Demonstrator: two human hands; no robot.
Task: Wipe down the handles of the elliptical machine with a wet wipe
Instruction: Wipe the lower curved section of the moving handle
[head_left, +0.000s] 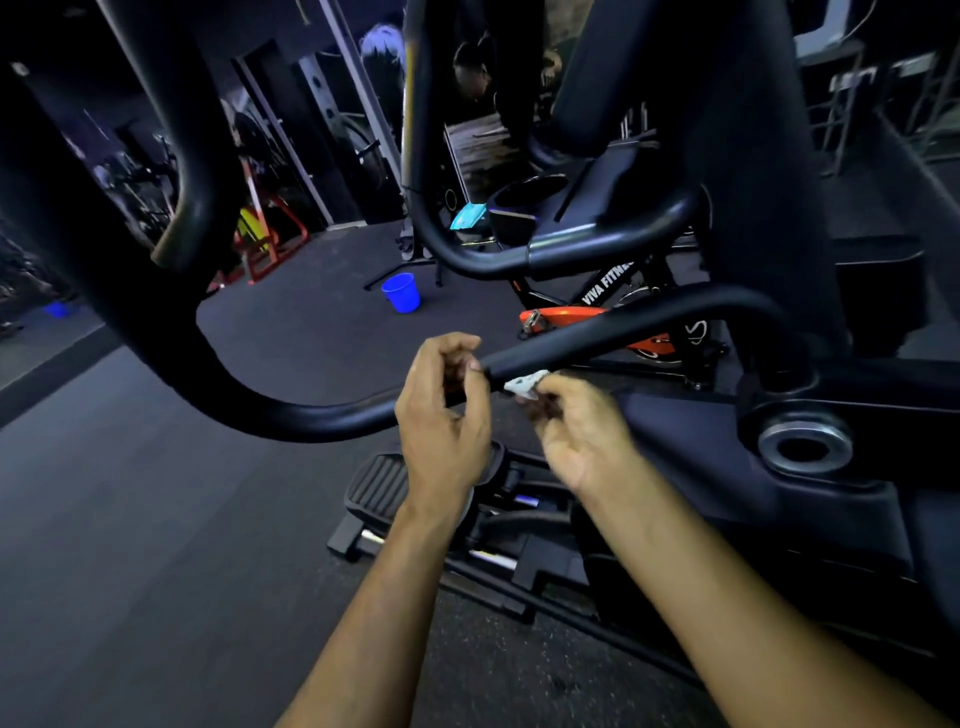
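Both bare forearms reach forward — the left hand with curled fingers, the right hand pinching with its fingertips.

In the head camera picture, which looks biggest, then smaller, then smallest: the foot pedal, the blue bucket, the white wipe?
1. foot pedal
2. blue bucket, though it stands farther away, so really unsure
3. white wipe, partly hidden in the right hand
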